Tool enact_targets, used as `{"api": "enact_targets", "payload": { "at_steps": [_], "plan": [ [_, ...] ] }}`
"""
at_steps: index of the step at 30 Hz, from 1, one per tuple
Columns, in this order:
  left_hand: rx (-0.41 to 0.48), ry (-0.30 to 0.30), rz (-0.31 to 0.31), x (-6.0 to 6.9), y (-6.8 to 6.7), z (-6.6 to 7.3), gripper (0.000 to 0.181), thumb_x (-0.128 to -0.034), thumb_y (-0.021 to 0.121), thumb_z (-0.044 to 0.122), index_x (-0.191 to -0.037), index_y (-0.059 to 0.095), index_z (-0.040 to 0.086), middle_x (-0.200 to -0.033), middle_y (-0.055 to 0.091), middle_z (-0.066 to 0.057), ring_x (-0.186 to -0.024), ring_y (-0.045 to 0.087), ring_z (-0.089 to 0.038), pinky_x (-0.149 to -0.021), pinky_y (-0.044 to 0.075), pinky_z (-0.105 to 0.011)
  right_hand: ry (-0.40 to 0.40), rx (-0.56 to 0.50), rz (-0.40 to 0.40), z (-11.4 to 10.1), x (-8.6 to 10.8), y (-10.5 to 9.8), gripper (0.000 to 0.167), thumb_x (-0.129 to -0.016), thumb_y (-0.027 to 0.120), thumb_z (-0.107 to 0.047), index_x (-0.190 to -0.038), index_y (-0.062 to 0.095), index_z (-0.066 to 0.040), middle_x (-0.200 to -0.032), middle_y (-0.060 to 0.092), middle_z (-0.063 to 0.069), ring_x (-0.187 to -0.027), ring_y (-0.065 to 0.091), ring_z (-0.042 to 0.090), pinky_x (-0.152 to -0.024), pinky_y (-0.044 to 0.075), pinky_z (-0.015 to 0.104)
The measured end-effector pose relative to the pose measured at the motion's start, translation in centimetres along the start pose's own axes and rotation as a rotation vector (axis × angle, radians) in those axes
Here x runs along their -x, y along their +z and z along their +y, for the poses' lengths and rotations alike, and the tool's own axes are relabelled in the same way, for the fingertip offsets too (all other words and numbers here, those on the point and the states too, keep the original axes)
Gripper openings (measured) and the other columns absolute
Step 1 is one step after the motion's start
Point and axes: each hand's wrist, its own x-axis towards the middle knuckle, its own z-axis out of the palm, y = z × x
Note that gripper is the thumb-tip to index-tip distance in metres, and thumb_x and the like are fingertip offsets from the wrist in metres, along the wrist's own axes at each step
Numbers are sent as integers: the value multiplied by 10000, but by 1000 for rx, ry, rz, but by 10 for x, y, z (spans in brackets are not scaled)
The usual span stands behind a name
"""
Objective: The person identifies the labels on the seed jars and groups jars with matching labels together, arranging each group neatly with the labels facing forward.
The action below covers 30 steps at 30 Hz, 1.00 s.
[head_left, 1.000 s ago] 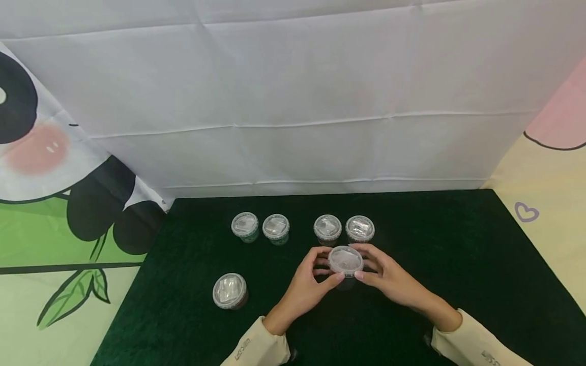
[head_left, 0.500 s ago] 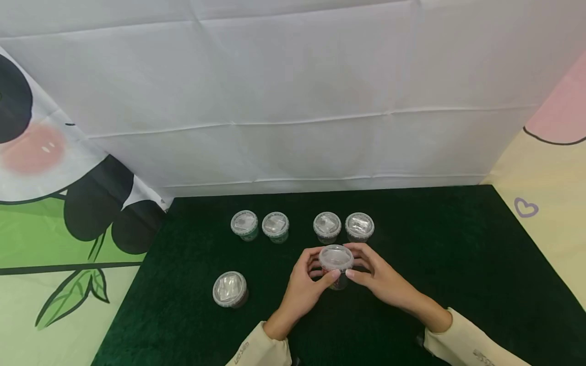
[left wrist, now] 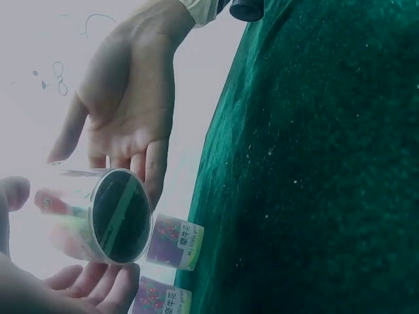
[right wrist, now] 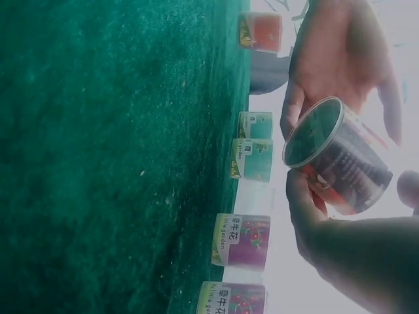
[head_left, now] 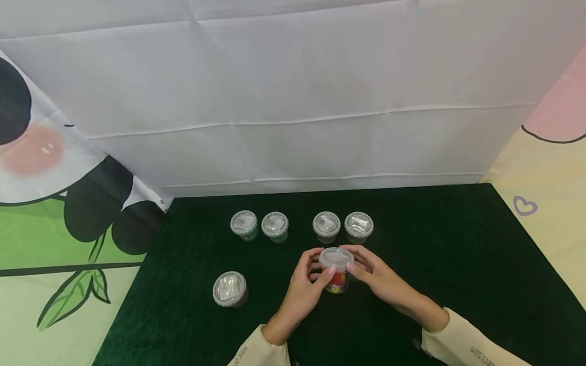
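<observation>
A small clear-lidded plastic cup [head_left: 338,279] with a red printed label is raised off the table, between both hands. My left hand [head_left: 299,292] grips its left side, thumb on the front near the label. On the opposite side, my right hand [head_left: 386,282] holds it with the thumb near the lid rim and the fingers behind. Its bare dark-looking base [left wrist: 122,216] faces the left wrist view. In the right wrist view, dark printing covers the label [right wrist: 350,167]. Most of the fingers behind the cup are hidden in the head view.
Two purple-labelled cups [head_left: 327,227] stand just behind the hands. Two green-labelled cups [head_left: 275,226] are further left at the back. An orange-red cup [head_left: 230,289] stands alone at front left. Dark green cloth [head_left: 439,244] covers the table, with a white curtain [head_left: 293,152] behind.
The held cup has shifted a little left and been turned and tilted, so its red label now shows at the front. Both hands moved with it; the right thumb sits higher. The other cups stayed put.
</observation>
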Motion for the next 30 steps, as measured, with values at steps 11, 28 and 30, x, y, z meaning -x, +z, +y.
{"api": "enact_targets", "payload": {
  "at_steps": [11,28,30],
  "plan": [
    [109,-74,72,5,1,5,525,-1011,718,254,-1424,487,25,-1389,562,-155,-1180,620,-243,-912,547,-255,13,24,33,-6,0,11,637,-1109,536,-266,-1628,255,-26,-1608,384,282,-1483,405,482,-1185,409,602],
    [149,-74,-15,9,-4,7,537,-1112,541,306,-1541,425,5,-1506,546,-202,-1339,590,-334,-1137,485,-483,17,-20,-35,-12,0,7,629,-1140,451,-312,-1655,220,-33,-1650,311,285,-1493,371,483,-1190,399,607],
    [152,-65,-1,8,-3,8,528,-1100,568,281,-1528,444,-2,-1479,570,-197,-1295,617,-311,-1085,522,-419,9,-11,-27,-12,1,8,627,-1143,442,-315,-1659,214,-41,-1650,301,286,-1495,363,489,-1192,394,610]
  ]
}}
